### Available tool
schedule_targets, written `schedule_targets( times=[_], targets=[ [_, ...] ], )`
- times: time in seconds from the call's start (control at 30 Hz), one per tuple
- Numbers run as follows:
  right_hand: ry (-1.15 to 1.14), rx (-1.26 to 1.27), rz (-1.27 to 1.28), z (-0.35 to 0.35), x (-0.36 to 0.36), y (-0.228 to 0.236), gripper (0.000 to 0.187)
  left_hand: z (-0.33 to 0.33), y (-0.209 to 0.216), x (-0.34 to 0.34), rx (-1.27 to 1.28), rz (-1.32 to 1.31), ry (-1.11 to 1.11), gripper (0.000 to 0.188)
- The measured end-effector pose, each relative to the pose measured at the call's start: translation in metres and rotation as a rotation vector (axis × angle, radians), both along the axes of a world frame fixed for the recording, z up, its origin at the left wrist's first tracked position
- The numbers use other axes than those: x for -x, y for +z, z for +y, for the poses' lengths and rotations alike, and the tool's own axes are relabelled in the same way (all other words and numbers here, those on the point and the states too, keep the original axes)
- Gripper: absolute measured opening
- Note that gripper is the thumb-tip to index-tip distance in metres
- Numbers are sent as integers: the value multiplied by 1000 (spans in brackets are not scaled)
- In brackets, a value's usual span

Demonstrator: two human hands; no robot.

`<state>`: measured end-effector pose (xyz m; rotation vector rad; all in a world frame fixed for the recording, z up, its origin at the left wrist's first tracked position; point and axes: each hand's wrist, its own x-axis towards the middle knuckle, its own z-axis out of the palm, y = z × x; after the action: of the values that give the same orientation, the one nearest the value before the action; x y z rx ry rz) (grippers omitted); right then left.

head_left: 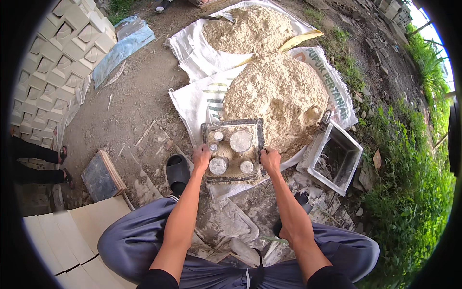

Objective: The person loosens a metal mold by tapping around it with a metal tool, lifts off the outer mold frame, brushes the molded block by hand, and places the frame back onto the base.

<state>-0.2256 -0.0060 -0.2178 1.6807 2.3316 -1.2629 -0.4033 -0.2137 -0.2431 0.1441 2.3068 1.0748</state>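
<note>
Between my knees is a square, dark-edged mould plate, dusted with sandy material. Round pieces of different sizes stand on it, the largest a pale disc near the far right corner. My left hand is closed on the plate's left edge. On the opposite edge, my right hand grips in the same way, fingers curled. Just beyond the plate rises a heap of damp, pale sandy mix on a white woven sack. To the right of my right hand rests a grey open rectangular metal frame, tilted.
A second heap lies farther back on another sack. Patterned pale blocks are stacked at the left, near another person's legs. Square boards and flat pale blocks sit nearer. Green plants line the right.
</note>
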Motion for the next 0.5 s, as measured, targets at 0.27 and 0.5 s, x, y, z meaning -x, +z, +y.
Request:
schedule_targets(
  times=[0.27, 0.5],
  targets=[
    [-211, 61, 90, 9, 24, -7, 23, -32, -27, -1, -385, -136, 213, 46],
    [-12, -86, 89, 54, 73, 15, 22, -3, -2, -18, -372, -118, 297, 38]
  ],
)
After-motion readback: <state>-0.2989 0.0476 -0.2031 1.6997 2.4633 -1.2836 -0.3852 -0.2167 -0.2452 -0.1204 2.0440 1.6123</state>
